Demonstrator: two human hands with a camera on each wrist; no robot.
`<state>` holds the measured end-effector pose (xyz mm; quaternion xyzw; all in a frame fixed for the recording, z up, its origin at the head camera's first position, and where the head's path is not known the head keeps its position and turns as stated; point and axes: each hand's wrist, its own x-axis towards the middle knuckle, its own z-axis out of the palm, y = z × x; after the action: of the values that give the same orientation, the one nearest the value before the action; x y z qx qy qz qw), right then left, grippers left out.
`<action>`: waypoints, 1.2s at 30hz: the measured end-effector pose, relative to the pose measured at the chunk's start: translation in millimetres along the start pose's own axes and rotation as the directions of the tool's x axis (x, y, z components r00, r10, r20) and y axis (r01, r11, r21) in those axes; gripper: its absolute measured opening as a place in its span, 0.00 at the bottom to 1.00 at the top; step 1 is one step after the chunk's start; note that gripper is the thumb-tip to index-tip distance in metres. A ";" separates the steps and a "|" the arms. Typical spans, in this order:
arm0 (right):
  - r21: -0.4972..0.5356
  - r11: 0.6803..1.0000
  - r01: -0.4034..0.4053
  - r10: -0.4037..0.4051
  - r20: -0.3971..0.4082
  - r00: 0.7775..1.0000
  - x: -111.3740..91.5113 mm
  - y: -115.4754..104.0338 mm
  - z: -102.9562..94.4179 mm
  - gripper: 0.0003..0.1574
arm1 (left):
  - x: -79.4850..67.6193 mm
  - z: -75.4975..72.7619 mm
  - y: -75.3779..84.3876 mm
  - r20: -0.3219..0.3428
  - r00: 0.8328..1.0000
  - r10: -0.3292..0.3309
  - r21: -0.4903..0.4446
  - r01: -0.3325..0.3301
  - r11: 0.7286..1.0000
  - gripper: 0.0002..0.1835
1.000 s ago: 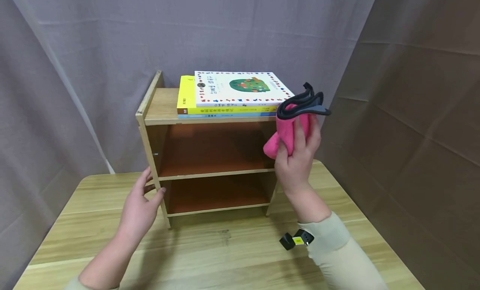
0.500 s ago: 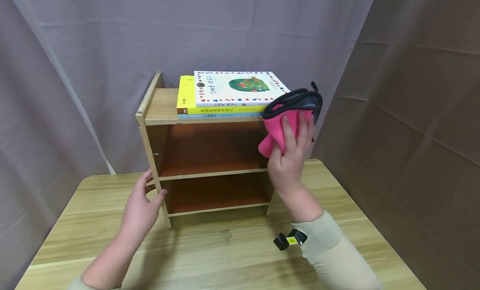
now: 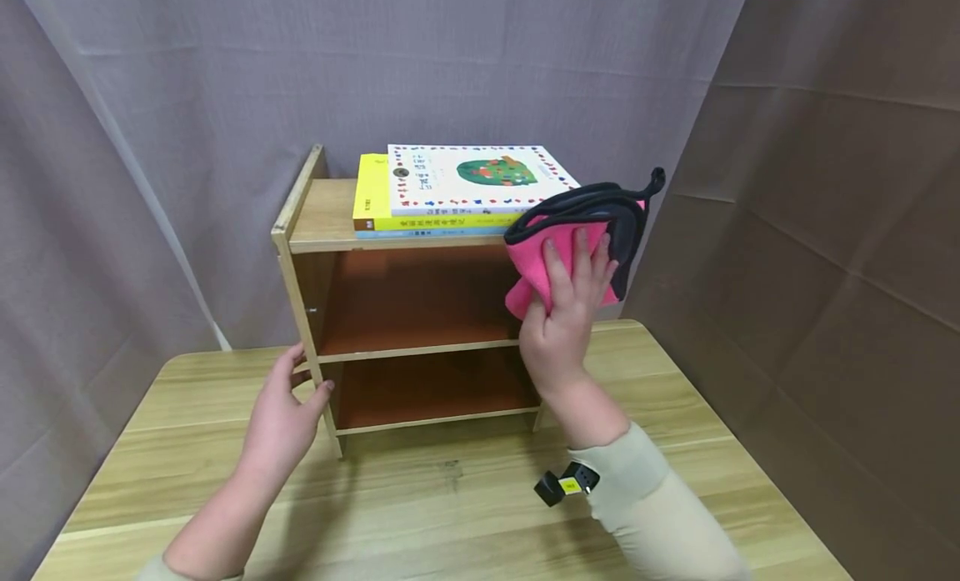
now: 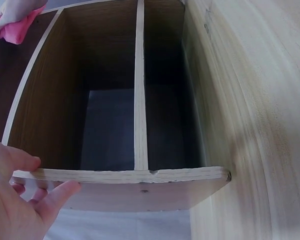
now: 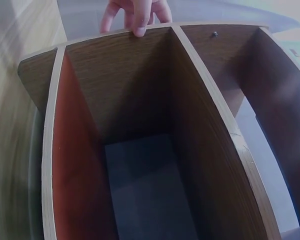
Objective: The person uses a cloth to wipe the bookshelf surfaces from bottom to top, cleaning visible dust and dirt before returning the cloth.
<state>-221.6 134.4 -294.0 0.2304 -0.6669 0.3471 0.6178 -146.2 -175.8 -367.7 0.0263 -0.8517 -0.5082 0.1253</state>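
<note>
A small wooden shelf [image 3: 423,302] stands on the table, its inner boards reddish brown. My left hand [image 3: 281,418] holds its left side panel, thumb at the front edge and fingers behind; the left wrist view shows this hand [image 4: 20,195] at the panel's edge. With my right hand [image 3: 566,335] I hold a folded pink cloth [image 3: 527,262] with dark grey lining and black edging. The cloth lies over the shelf's upper right side and hides that panel's top. Only a bit of the pink cloth [image 4: 16,31] shows in the left wrist view.
On the shelf's top board lie stacked books: a white book [image 3: 427,181] over a yellow book [image 3: 375,197] and a blue one [image 3: 420,232]. A black wrist device [image 3: 568,483] hangs at my right cuff. Grey curtains [image 3: 225,106] stand close behind the wooden table [image 3: 420,514].
My right hand has moved a little left and down with the pink cloth, which now spreads wider over the shelf's right side. The left hand stays on the left panel.
</note>
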 end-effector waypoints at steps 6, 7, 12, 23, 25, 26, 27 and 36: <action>-0.004 1.000 0.004 -0.004 0.017 1.000 -2.3 -3.0 0.7 0.36 | 0.2 -0.1 0.3 0.000 1.000 0.004 -0.012 -0.004 1.000 0.35; 0.001 1.000 0.007 -0.007 0.022 1.000 -3.0 -3.9 1.4 0.35 | 0.5 -0.4 0.0 -0.003 1.000 0.005 -0.012 -0.005 1.000 0.35; 0.023 0.999 0.028 -0.029 0.056 0.998 -5.2 -9.3 4.2 0.33 | 0.9 -1.0 -0.7 -0.003 1.000 0.009 -0.010 -0.009 1.000 0.36; 0.020 0.998 0.060 -0.061 0.107 0.992 -8.0 -16.9 8.2 0.33 | 0.1 -0.8 -0.3 0.008 1.000 -0.002 -0.018 0.002 1.000 0.35; 0.019 0.998 0.065 -0.067 0.116 0.991 -8.6 -18.2 9.0 0.34 | 0.0 -0.9 -0.3 0.009 1.000 -0.002 -0.019 0.002 1.000 0.35; 0.019 0.998 0.068 -0.069 0.118 0.991 -9.0 -18.8 9.3 0.34 | -0.2 -1.0 -0.1 0.012 1.000 -0.001 -0.020 0.001 1.000 0.35; 0.020 0.997 0.070 -0.072 0.122 0.990 -9.3 -19.7 9.6 0.34 | -0.4 -1.1 0.1 0.015 1.000 -0.001 -0.020 0.002 1.000 0.35; 0.027 0.997 0.074 -0.077 0.157 0.985 -10.6 -25.9 12.0 0.35 | 0.1 -1.5 -0.2 0.015 1.000 0.003 -0.025 -0.002 1.000 0.34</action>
<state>-209.2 107.2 -299.7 0.2885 -0.7008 0.3111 0.5734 -146.0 -177.2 -367.2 0.0199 -0.8462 -0.5188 0.1200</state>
